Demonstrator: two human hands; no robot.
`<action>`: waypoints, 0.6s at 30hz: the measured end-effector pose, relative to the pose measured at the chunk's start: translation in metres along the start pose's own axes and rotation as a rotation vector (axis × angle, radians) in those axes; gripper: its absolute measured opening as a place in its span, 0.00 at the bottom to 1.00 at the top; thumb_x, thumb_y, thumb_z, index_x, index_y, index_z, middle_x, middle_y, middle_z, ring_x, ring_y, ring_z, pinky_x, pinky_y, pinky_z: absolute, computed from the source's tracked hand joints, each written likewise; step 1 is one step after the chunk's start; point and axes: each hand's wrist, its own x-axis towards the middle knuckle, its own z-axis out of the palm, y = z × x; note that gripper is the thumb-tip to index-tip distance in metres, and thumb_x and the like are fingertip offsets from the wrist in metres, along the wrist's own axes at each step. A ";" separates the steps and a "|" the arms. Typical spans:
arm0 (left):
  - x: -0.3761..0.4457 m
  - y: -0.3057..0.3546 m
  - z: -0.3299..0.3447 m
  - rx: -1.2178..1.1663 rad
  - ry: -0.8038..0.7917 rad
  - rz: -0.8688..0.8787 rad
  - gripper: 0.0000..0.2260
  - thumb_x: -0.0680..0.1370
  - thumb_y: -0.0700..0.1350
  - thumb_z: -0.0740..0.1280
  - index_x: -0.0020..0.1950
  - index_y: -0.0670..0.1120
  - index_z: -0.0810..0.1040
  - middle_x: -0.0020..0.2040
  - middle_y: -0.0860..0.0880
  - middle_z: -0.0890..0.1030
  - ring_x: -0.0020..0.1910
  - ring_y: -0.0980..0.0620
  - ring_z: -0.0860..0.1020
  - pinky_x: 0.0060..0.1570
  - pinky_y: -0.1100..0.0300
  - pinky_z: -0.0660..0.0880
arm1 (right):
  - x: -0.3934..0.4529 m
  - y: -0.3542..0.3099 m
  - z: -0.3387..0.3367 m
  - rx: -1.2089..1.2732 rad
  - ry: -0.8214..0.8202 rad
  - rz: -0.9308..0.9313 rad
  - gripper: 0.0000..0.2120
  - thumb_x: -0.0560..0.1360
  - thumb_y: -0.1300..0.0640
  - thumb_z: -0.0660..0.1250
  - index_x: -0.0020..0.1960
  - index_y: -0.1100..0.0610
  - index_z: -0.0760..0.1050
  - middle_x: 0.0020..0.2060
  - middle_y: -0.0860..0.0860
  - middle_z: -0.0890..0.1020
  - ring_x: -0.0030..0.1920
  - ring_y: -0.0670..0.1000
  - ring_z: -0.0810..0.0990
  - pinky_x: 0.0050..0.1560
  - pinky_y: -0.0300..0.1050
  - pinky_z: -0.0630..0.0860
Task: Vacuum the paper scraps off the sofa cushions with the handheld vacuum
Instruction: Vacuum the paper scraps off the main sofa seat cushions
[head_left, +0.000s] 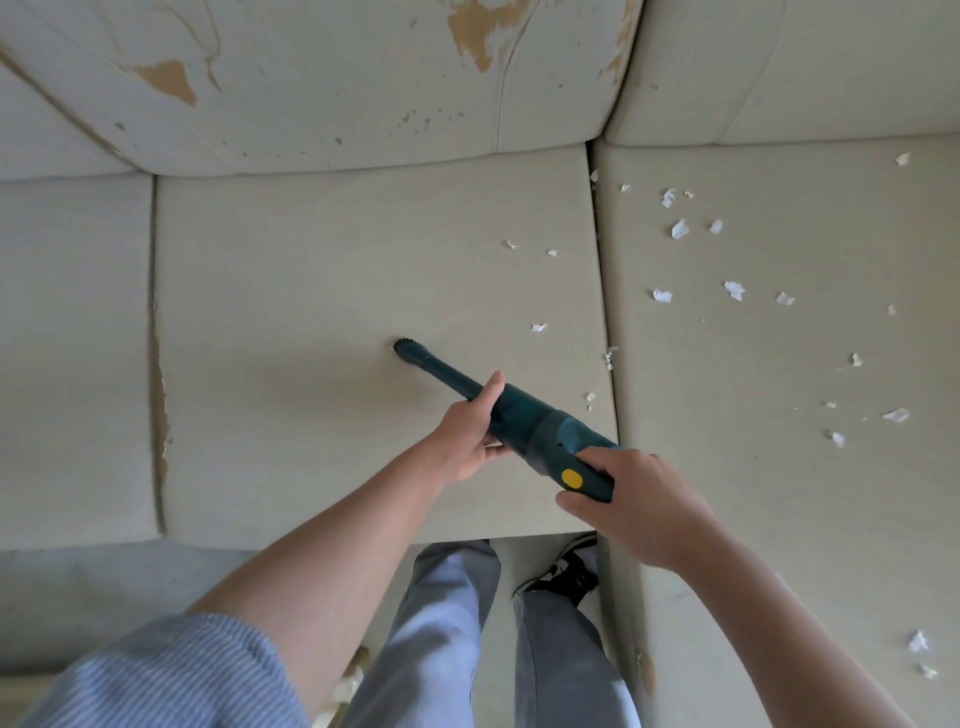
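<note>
A dark green handheld vacuum (524, 418) with a yellow button lies slanted over the middle sofa cushion (311, 291). Its black nozzle tip (402, 347) touches the cushion near the centre, with a tiny scrap at its edge. My left hand (467, 436) grips the body where the tube begins. My right hand (639, 504) holds the rear handle. White paper scraps (540, 327) dot the right part of the middle cushion. Several more scraps (733, 290) are scattered over the right cushion (779, 364).
The back cushions (322, 93) are worn, with peeled brown patches. A left seat cushion (67, 338) shows a frayed seam. My legs and a black-and-white shoe (566, 569) stand on the floor at the sofa's front edge.
</note>
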 end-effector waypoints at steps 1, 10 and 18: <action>0.000 -0.001 -0.002 0.027 0.025 -0.014 0.23 0.81 0.60 0.67 0.63 0.42 0.77 0.57 0.45 0.84 0.56 0.47 0.83 0.50 0.53 0.81 | 0.001 0.002 0.001 0.067 -0.021 0.005 0.13 0.73 0.45 0.69 0.40 0.53 0.72 0.29 0.48 0.74 0.30 0.49 0.70 0.32 0.44 0.67; 0.007 -0.002 -0.010 0.002 0.140 0.009 0.23 0.80 0.59 0.69 0.65 0.42 0.76 0.58 0.45 0.84 0.58 0.46 0.83 0.48 0.52 0.81 | 0.013 -0.006 0.002 0.364 -0.091 0.062 0.12 0.75 0.51 0.71 0.43 0.60 0.76 0.22 0.45 0.73 0.24 0.46 0.68 0.24 0.37 0.66; 0.005 0.014 -0.034 -0.087 0.143 0.039 0.15 0.81 0.55 0.68 0.57 0.45 0.77 0.56 0.45 0.84 0.58 0.45 0.83 0.61 0.47 0.79 | 0.037 -0.047 -0.004 0.215 -0.111 0.004 0.14 0.74 0.50 0.69 0.39 0.61 0.73 0.29 0.51 0.73 0.28 0.52 0.68 0.30 0.43 0.67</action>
